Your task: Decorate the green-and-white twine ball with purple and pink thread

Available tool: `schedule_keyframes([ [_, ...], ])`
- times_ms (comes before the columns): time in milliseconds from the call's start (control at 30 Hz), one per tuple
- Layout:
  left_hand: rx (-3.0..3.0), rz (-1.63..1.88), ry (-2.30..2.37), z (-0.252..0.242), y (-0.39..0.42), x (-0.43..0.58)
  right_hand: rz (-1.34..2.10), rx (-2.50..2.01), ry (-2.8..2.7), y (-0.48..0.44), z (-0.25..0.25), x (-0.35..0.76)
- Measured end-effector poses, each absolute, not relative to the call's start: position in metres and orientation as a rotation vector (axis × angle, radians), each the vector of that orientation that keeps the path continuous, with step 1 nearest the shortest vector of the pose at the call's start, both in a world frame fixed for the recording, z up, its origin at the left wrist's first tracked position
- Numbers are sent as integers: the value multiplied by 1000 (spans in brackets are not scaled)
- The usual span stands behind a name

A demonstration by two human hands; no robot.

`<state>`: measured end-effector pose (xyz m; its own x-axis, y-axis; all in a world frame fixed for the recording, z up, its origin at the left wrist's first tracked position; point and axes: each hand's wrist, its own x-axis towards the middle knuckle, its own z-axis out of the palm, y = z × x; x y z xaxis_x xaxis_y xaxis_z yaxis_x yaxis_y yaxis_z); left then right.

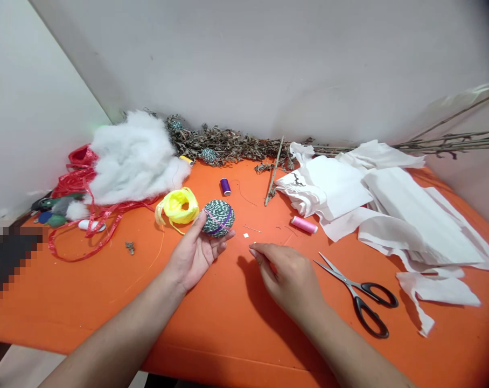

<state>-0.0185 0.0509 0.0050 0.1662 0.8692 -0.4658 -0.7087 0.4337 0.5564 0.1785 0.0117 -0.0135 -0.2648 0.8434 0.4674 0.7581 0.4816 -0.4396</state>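
1. Here's the twine ball [218,218], green and white, tightly wound and a little egg-shaped, with purple thread [224,223] and a pink strand crossing it, sitting just above the middle of the orange table [212,328].
2. The left hand [194,253] has it, palm turned up, fingers half curled, thumb pressed on its side.
3. The right hand [287,275] is empty-looking, just off at 3 o'clock from the ball, thumb and fingertips [255,250] pinched closed; anything very thin there is too small to tell.
4. At 9 o'clock, a glossy loop of yellow ribbon [177,207].
5. At 12 o'clock, a purple spool [225,186]; at 3 o'clock, a pink spool [304,224].
6. At 4 o'clock, black-handled scissors [360,293], lying open.
7. Further out at 10 o'clock, fluffy white stuffing [135,159] over crinkled red ribbon [81,183]; at 2 o'clock, creased white paper strips [374,199].
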Motion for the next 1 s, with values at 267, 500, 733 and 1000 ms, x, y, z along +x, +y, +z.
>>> schedule_keyframes([
  [267,296,1142,766,2,46,-21,162,-1315,-2071,11,-16,180],
  [500,292,1143,768,2,45,-21,172,-1330,-2074,11,-15,179],
  [733,334,1146,773,0,45,-19,171,-1338,-2082,11,-13,179],
  [1000,343,1114,781,-2,46,-19,166,-1342,-2078,10,-12,178],
])
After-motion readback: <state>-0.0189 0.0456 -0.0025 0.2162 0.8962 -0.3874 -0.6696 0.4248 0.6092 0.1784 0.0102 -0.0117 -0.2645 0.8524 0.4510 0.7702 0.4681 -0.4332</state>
